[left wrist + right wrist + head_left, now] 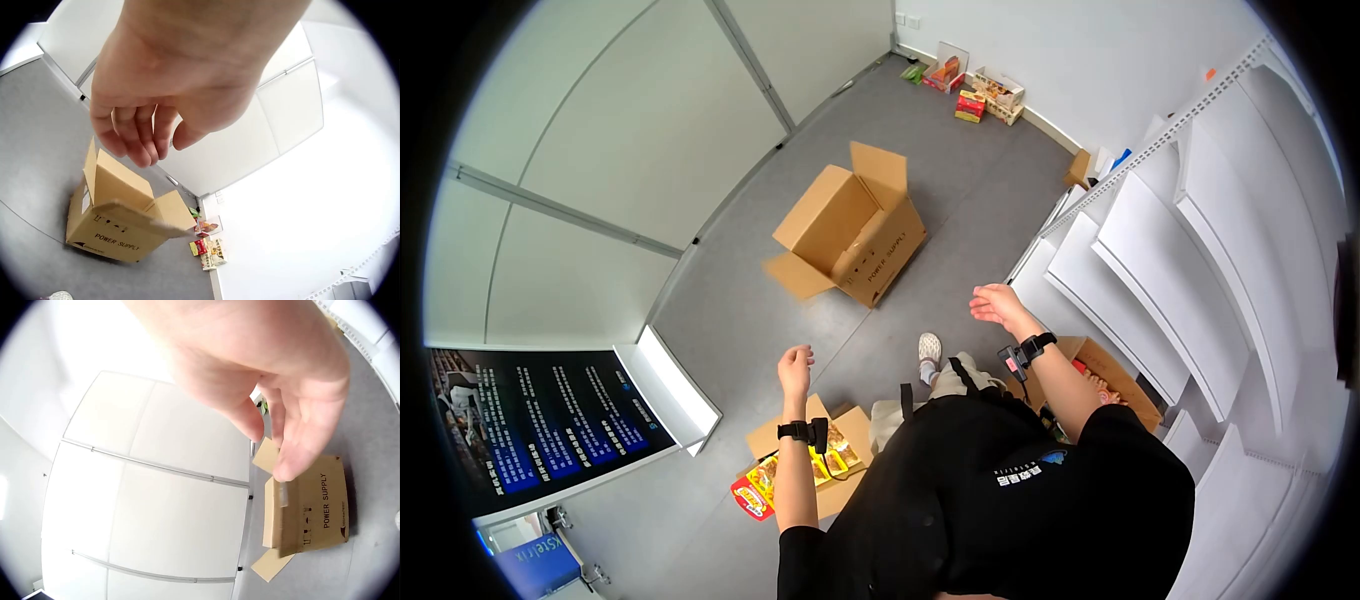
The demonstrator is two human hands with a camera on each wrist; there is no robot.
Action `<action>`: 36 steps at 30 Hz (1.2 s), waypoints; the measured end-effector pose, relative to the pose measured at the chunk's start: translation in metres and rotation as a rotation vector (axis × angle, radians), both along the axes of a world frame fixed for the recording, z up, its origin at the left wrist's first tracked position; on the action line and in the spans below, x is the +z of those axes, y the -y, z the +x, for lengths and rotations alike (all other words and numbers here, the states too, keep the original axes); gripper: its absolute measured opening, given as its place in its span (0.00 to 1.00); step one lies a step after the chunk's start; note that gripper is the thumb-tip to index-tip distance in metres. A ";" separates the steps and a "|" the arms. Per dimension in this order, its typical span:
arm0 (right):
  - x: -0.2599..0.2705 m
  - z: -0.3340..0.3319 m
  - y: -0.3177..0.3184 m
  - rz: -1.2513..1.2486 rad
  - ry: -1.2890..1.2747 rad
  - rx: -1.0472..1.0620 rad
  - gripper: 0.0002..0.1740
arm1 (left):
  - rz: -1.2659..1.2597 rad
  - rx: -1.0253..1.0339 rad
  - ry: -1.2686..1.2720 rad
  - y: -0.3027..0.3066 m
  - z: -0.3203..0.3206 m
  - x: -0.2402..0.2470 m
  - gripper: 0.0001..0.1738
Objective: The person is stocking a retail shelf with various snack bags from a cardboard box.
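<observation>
My left hand (796,371) is raised in front of my body with loosely bent fingers and nothing in them. The right hand (998,304) is held out farther forward, also with nothing in its grasp. Beyond both hands, on the grey floor, stands a cardboard box (887,262) printed POWER SUPPLY, its flaps spread and its inside showing. In the left wrist view, the fingers (147,134) hang loosely, with the box lower in the picture. The right wrist view has the right fingertips (290,467) overlapping the box's edge, with the thumb apart.
By my left forearm sits an open carton (852,432) with yellow packets (832,464). Another carton (1142,400) with goods stands at my right, below white shelves (1160,270). Several packages (997,95) lie along the far wall. A black poster panel (550,420) is at left.
</observation>
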State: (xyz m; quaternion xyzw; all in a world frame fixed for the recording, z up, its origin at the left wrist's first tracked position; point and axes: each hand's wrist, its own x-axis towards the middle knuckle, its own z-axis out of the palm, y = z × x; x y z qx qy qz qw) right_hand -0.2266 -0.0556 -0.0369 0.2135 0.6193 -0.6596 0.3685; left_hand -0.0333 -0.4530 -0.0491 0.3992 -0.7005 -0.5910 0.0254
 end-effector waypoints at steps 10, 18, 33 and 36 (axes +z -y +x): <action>0.015 0.121 -0.044 -0.022 -0.057 -0.079 0.13 | 0.083 -0.085 -0.059 -0.055 0.084 0.011 0.12; 0.019 0.240 -0.075 -0.093 -0.033 -0.100 0.18 | 0.132 -0.034 -0.092 -0.077 0.213 0.011 0.11; 0.015 0.392 -0.169 -0.182 -0.060 -0.245 0.17 | 0.243 -0.044 0.015 -0.134 0.350 0.004 0.13; 0.015 0.437 -0.214 -0.181 -0.034 -0.319 0.16 | 0.228 -0.081 0.046 -0.165 0.369 0.007 0.12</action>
